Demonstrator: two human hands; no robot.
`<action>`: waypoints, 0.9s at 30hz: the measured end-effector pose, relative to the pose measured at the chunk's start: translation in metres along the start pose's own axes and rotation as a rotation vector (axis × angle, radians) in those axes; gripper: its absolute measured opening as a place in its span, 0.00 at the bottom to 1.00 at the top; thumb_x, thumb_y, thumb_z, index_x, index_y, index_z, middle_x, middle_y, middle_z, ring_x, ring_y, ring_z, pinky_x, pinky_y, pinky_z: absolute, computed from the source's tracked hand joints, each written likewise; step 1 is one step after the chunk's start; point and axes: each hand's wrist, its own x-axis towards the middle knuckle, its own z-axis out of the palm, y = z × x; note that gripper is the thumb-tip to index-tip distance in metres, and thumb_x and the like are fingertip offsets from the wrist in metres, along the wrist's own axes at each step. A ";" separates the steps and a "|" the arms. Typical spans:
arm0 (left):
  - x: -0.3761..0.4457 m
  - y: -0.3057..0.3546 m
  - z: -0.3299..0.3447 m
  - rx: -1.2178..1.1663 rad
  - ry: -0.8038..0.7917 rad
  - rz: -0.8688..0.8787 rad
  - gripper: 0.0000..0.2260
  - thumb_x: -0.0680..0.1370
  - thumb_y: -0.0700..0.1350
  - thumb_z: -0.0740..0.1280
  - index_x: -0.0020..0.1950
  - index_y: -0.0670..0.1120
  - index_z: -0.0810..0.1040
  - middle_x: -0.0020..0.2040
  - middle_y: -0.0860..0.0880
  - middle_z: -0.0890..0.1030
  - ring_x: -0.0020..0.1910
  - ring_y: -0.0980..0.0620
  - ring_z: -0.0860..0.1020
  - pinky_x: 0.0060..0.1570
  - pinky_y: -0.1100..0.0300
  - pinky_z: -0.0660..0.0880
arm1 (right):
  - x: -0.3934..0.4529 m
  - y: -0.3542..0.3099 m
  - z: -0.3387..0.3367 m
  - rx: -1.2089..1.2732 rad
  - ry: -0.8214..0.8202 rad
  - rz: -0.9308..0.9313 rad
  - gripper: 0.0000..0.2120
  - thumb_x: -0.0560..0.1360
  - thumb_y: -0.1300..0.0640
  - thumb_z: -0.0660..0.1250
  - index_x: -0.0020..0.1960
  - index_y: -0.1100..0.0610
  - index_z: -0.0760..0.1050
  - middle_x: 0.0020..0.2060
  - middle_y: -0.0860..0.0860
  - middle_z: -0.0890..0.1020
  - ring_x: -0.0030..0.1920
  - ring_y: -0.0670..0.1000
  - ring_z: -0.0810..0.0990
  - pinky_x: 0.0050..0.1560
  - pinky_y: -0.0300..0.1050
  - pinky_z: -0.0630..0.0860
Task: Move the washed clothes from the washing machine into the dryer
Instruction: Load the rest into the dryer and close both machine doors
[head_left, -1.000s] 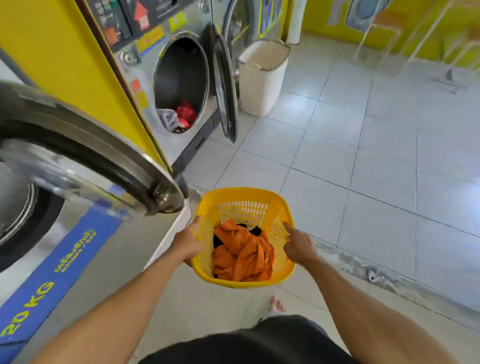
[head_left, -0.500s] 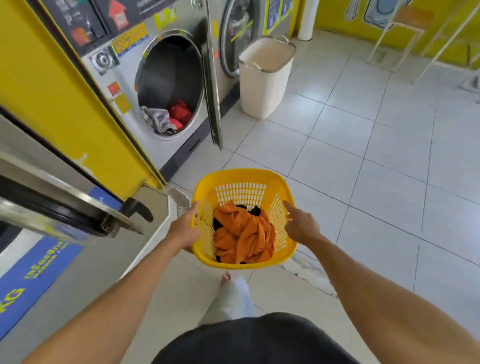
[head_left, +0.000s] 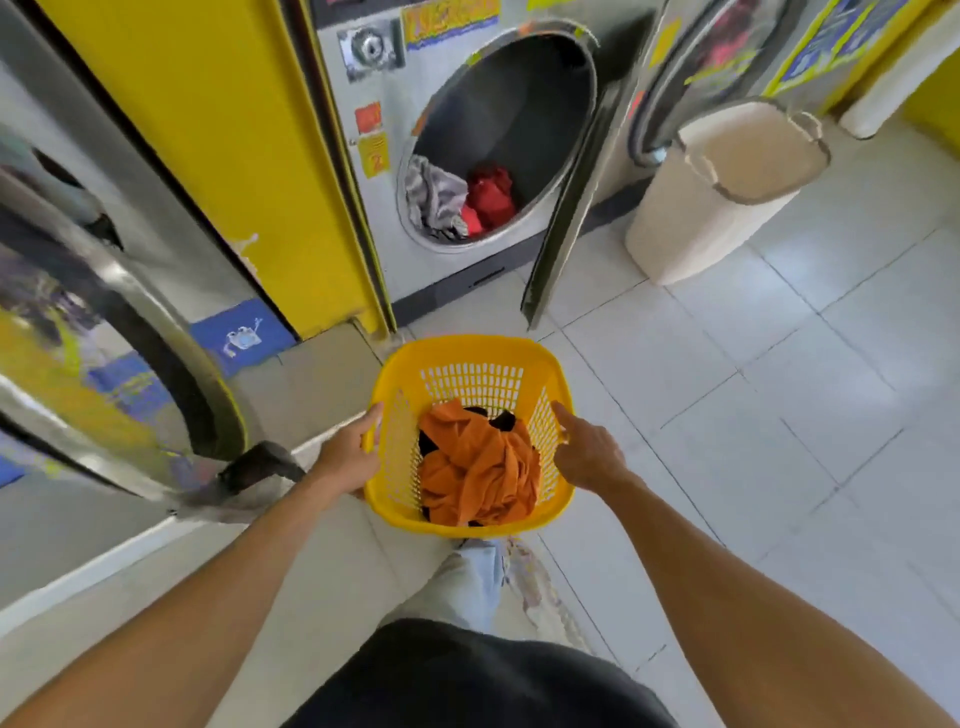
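I carry a yellow plastic laundry basket (head_left: 470, 358) in front of me above the floor. Orange cloth (head_left: 478, 465) fills it, with a bit of black cloth beneath. My left hand (head_left: 348, 454) grips the basket's left rim. My right hand (head_left: 587, 452) grips the right rim. Ahead stands the dryer (head_left: 498, 140), its round door (head_left: 571, 208) swung open to the right. Grey cloth (head_left: 434, 195) and red cloth (head_left: 488, 195) lie inside its drum. The washing machine's open door (head_left: 130, 332) juts out at my left.
A cream bin (head_left: 722, 197) stands on the tiled floor right of the dryer door. A yellow wall panel (head_left: 223, 145) separates the two machines. Another machine (head_left: 691, 67) sits behind the bin. White tiles (head_left: 779, 389) stretch to the right.
I have walked forward with the basket; the dryer and the bin are nearer and larger, and the washing machine door has slid back to my left. Both hands keep their grip.
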 end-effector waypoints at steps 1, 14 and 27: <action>0.008 0.001 -0.001 -0.055 0.017 -0.037 0.39 0.69 0.37 0.62 0.74 0.67 0.59 0.68 0.50 0.76 0.61 0.46 0.78 0.56 0.50 0.78 | 0.015 -0.008 -0.012 -0.028 -0.018 -0.016 0.37 0.74 0.59 0.60 0.79 0.41 0.53 0.67 0.53 0.78 0.68 0.59 0.73 0.62 0.53 0.75; 0.053 0.009 -0.015 -0.443 0.258 -0.289 0.39 0.70 0.35 0.63 0.72 0.70 0.59 0.68 0.52 0.75 0.60 0.42 0.78 0.41 0.44 0.83 | 0.180 -0.117 -0.066 -0.344 -0.242 -0.306 0.34 0.75 0.57 0.62 0.78 0.42 0.59 0.73 0.52 0.72 0.69 0.57 0.73 0.66 0.54 0.75; 0.152 0.022 0.045 -0.603 0.605 -0.591 0.39 0.68 0.36 0.66 0.76 0.60 0.63 0.65 0.48 0.80 0.61 0.48 0.79 0.50 0.59 0.77 | 0.385 -0.183 -0.039 -0.706 -0.482 -0.716 0.31 0.77 0.58 0.60 0.78 0.45 0.61 0.73 0.56 0.71 0.70 0.61 0.72 0.68 0.50 0.70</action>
